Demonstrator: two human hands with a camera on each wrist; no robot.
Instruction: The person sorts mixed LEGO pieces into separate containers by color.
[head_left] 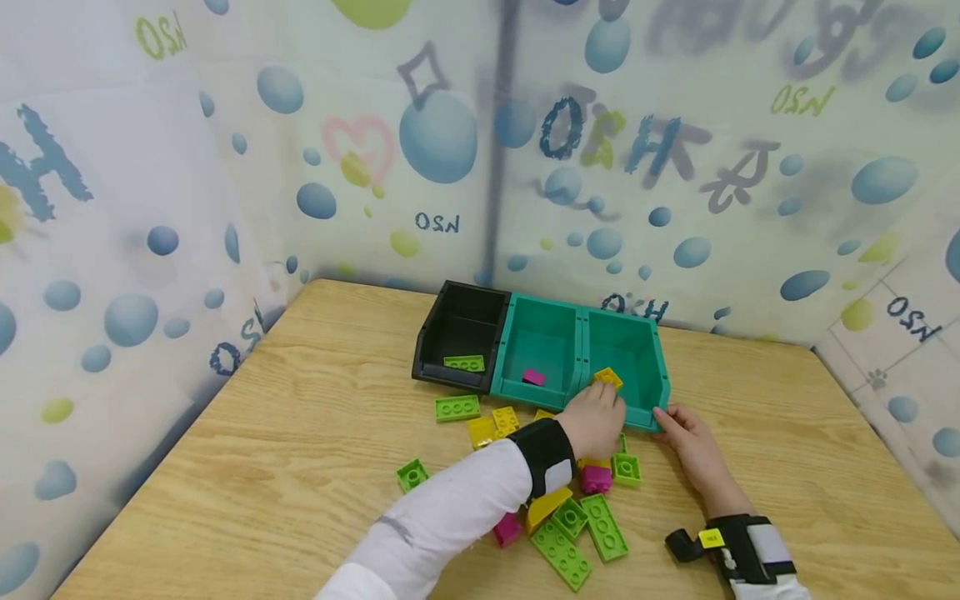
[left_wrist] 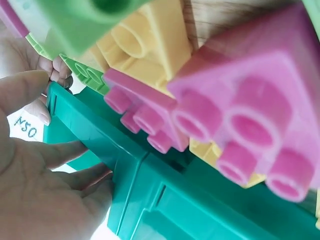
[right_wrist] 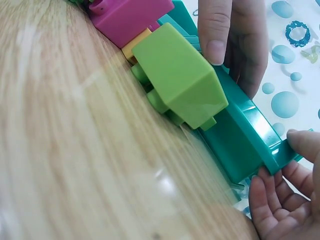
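Observation:
My left hand (head_left: 596,421) reaches over the front of the right teal bin (head_left: 630,337), fingers fairly straight in the left wrist view. A yellow brick (head_left: 609,377) shows right at its fingertips in the head view; no brick shows between thumb and fingers in the wrist views. With thumb and fingers, my right hand (head_left: 693,454) pinches the bin's front right corner. A magenta brick (head_left: 533,377) lies in the middle teal bin (head_left: 542,321), and a green brick (head_left: 464,363) in the black bin (head_left: 468,312).
Several loose green, yellow and magenta bricks lie before the bins, among them a long green brick (head_left: 561,556), a magenta brick (head_left: 597,479) and a green brick (head_left: 412,475). The three bins stand side by side on the wooden table (head_left: 300,467), near the patterned curtain (head_left: 360,167).

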